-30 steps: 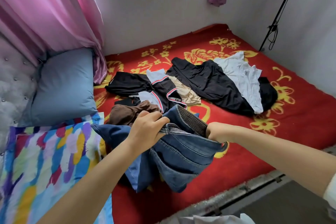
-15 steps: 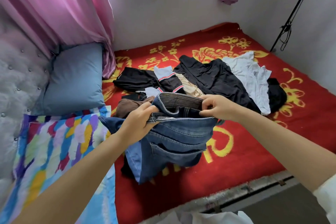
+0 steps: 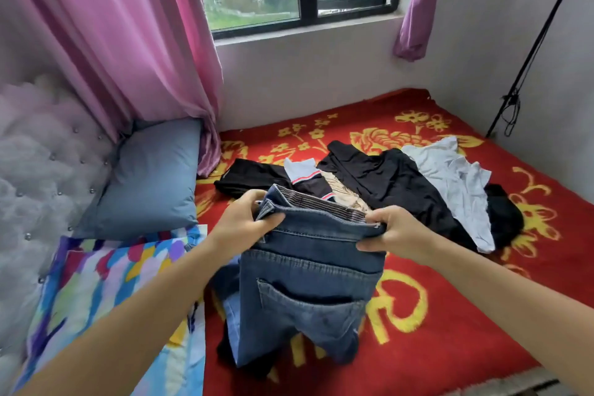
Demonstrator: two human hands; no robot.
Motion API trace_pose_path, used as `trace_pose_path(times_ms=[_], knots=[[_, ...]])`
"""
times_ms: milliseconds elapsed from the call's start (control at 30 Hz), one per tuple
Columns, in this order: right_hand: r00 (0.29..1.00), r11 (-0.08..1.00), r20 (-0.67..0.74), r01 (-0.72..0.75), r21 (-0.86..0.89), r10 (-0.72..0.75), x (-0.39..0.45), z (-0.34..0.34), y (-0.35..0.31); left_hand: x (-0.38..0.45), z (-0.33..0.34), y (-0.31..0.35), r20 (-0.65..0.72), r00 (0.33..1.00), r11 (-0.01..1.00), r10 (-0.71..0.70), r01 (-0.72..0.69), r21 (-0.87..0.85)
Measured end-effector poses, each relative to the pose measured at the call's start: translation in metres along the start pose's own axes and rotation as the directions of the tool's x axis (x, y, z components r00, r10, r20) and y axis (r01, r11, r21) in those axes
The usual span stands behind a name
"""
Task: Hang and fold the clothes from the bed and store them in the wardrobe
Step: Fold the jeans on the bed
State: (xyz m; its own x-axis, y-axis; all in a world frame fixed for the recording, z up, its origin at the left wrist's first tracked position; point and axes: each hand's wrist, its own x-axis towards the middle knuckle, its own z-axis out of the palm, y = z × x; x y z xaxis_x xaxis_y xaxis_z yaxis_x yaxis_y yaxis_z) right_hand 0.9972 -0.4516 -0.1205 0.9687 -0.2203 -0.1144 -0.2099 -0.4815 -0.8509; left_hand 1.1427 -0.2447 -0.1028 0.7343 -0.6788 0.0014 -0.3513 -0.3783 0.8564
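Gripping one end of the waistband, the left hand (image 3: 247,222) curls round the jeans (image 3: 308,292); the right hand (image 3: 390,231) pinches the other end. Held level between them, the waistband runs left to right — legs hang down onto the red bed cover (image 3: 466,315), with neither hand nearer.

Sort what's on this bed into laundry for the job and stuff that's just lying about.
For the job: jeans, held at the waistband by left hand and right hand; black garment; white garment.

Lying about: blue pillow, colourful quilt, pink curtain.
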Motion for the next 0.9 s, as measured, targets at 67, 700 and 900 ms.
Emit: trace_pose_path(times_ms=[67, 700, 900], knots=[[1.0, 0.99, -0.013, 0.021, -0.14, -0.023, 0.025, -0.013, -0.016, 0.021, -0.018, 0.016, 0.204, 0.963, 0.984, -0.173, 0.161, 0.074], [0.314, 0.794, -0.788, 0.512, -0.329, -0.529, 0.115, -0.207, -0.33, 0.114, -0.18, 0.304, -0.676, 0.591, 0.806, 0.441, -0.592, 0.008], [0.371, 0.836, -0.792, 0.464, -0.294, -0.485, 0.1, -0.198, -0.303, 0.098, -0.164, 0.29, -0.593, 0.701, 0.918, 0.397, -0.316, 0.241]])
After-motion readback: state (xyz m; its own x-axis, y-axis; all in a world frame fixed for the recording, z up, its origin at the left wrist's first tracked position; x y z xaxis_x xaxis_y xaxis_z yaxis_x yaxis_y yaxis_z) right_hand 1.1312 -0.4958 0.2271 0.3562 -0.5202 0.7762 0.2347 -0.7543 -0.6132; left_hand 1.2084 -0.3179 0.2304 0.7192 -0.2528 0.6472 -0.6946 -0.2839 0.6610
